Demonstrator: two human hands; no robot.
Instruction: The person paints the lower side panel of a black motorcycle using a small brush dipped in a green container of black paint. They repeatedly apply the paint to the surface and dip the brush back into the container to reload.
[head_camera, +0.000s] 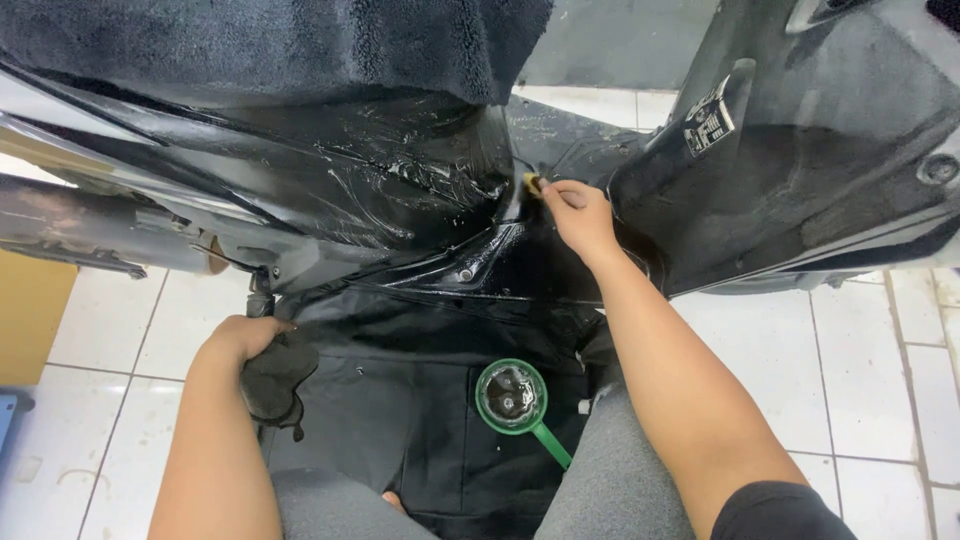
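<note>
My right hand (578, 215) is up at twelve o'clock, fingers pinched shut on a small yellow sponge (531, 182), pressing it into the wet black panel (400, 180) in the crease of the scooter body. My left hand (243, 340) sits at nine o'clock, closed around a dark footpeg (275, 385) sticking out from the frame. At six o'clock, between my knees, a green scoop (512, 398) lies on the black floorboard (400, 430), handle pointing to five. A black towel (270, 45) drapes across the top, at eleven.
</note>
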